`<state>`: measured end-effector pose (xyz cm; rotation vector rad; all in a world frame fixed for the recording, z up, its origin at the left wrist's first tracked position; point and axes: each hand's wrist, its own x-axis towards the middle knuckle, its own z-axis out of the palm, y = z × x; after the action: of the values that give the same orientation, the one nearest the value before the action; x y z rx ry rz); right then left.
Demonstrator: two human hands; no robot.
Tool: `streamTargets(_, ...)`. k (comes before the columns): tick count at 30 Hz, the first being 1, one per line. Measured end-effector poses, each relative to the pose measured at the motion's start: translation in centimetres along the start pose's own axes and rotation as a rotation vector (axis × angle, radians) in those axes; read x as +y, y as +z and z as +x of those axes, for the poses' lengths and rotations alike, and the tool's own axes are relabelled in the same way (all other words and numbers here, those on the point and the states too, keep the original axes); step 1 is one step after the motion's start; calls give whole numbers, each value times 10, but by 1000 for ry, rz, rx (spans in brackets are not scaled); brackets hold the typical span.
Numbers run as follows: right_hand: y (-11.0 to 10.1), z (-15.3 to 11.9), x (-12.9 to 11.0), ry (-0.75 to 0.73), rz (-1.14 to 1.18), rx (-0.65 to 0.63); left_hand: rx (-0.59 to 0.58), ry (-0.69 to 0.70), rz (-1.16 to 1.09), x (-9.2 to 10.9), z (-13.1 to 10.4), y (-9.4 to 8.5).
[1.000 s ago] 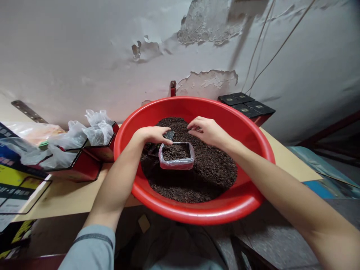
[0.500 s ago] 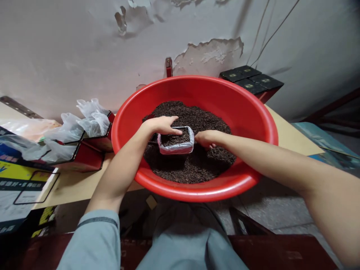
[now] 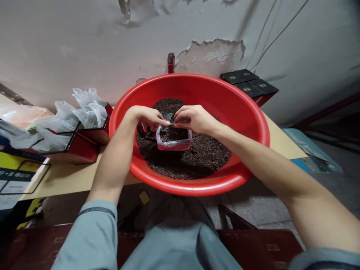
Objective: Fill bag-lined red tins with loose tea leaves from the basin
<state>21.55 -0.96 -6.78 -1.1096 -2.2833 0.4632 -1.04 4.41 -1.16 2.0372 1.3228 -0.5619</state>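
A small box lined with a clear plastic bag [image 3: 174,145] sits on dark, loose, dried leaves like tea [image 3: 182,165] inside a large red basin [image 3: 202,190]. More of the same leaves fill the box. At its far rim, my left hand [image 3: 147,117] pinches the bag's edge, thumb stretched toward the middle. My right hand [image 3: 195,118] meets it there, fingertips closed on the bag's edge. The two hands nearly touch above the leaves. A dark box lid [image 3: 166,115] shows partly behind the left hand.
Red and black boxes with plastic bags [image 3: 70,148] sticking out stand left of the basin on a pale board [image 3: 66,180]. Closed black-topped boxes [image 3: 249,82] stand at the back right by the peeling wall [image 3: 213,56]. A yellow printed carton [image 3: 17,170] is at far left.
My right hand has lifted from the leaves at the box's right side to its far rim. My left hand has drawn back from over the box and closed at that rim.
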Motion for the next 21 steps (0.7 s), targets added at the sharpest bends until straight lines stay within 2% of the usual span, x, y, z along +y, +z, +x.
streamTargets(1, 1, 0, 4, 55, -39, 15, -50, 4, -29, -1, 3, 2)
streamTargets(3, 3, -1, 14, 276, -64, -16, -109, 38, -72, -2, 10, 5)
streamTargets(6, 8, -5, 25, 542, 139, -296, -159, 98, -104, -5, 19, 8)
streamTargets(8, 12, -6, 26, 608, 296, -430, -178, 105, -103, -9, 24, 8)
streamTargets(9, 15, -6, 26, 641, 341, -452, -185, 101, -96, -10, 26, 8)
streamTargets(12, 21, -4, 24, 746, 417, -436, -233, 96, -81, -14, 31, 10)
streamTargets(15, 24, -2, 28, 764, 493, -349, -239, 106, -122, -16, 34, 12)
streamTargets(21, 19, 1, 28, 674, 635, -92, 51, 184, -274, -16, 20, 5)
